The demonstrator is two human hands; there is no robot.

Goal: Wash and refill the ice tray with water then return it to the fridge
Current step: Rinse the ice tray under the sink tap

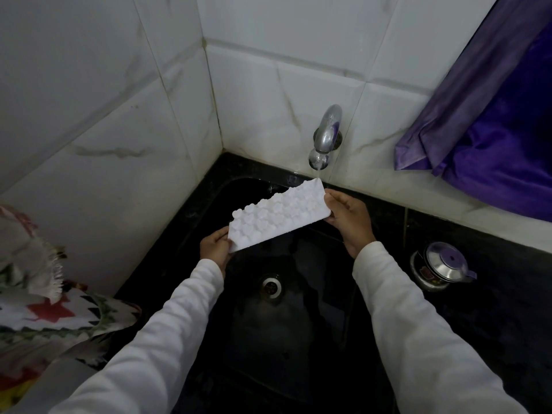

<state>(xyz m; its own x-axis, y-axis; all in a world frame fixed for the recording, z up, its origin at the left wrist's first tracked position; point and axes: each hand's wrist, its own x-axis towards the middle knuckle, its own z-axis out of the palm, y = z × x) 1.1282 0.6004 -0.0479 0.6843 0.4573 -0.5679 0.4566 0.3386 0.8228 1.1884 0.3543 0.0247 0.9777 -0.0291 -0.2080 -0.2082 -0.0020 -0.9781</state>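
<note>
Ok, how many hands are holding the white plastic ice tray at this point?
2. The left hand grips the white plastic ice tray at its lower-left end; the right hand holds its upper-right end, below the chrome wall tap. Neither is hidden.

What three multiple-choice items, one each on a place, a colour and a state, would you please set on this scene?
1. Where does the steel pot stand? A) on the counter, right of the sink B) in the sink C) on the floor
2. What colour is the hanging cloth? A) green B) purple C) yellow
3. How is the ice tray held? A) lying in the sink B) by one hand only C) by the left hand and the right hand, one at each end
Answers: 1 A, it sits on the dark counter beside the basin; 2 B, its folds are violet; 3 C, fingers grip both short ends.
</note>
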